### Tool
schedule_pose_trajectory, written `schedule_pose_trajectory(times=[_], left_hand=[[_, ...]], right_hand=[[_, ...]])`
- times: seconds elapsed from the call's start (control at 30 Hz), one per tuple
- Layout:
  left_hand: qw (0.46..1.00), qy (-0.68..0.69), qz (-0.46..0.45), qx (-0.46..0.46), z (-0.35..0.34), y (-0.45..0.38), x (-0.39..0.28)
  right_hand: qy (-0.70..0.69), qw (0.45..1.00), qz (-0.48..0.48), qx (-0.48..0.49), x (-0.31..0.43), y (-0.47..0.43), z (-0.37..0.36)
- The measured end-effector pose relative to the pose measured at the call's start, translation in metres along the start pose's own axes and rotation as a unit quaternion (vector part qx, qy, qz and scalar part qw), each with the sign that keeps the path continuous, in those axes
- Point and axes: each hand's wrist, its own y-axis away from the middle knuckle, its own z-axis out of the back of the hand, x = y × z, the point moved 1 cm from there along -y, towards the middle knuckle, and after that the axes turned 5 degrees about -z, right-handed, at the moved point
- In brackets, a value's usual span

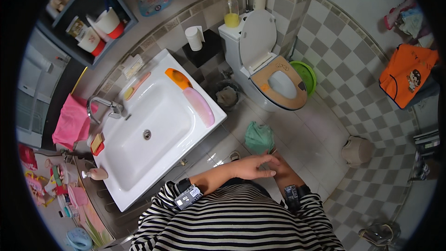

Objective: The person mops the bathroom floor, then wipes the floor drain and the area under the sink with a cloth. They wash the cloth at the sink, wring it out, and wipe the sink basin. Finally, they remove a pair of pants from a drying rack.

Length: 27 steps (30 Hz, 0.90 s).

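A crumpled green thin plastic bag (259, 137) covers the end of my right forearm (283, 169), above the tiled floor. My right hand is hidden by it, so its fingers cannot be made out. My left hand (253, 167) reaches across to the right wrist, thumb and fingers apart, with nothing visible in it. Its fingertips overlap the right wrist in the view; whether they touch it cannot be told. Both sleeves are pushed up, and a small dark device (189, 197) is strapped near the left elbow.
A white sink (150, 111) is on the left, with a pink comb (199, 106) on its rim. Ahead stands a toilet (258, 38) with a tan seat cover (259, 76), lid raised. Beside it is a lined waste bin (227, 97). A beige stool (357, 151) stands by the right wall.
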Motion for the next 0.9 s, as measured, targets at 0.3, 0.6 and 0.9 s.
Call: schedule_pose_trajectory(times=[0.3, 0.6, 0.9], left_hand=[[0.932, 0.192, -0.014, -0.307, 0.114, 0.0, 0.026], [0.689, 0.17, 0.054, -0.703, 0.177, 0.044, 0.077], [0.407, 0.101, 0.11, -0.901, 0.143, 0.024, 0.096]], right_hand=[[0.281, 0.93, 0.168, -0.167, 0.136, -0.055, 0.021], [0.779, 0.581, 0.233, -0.016, 0.245, -0.113, 0.061], [0.865, 0.458, 0.183, 0.093, 0.246, -0.238, 0.154]])
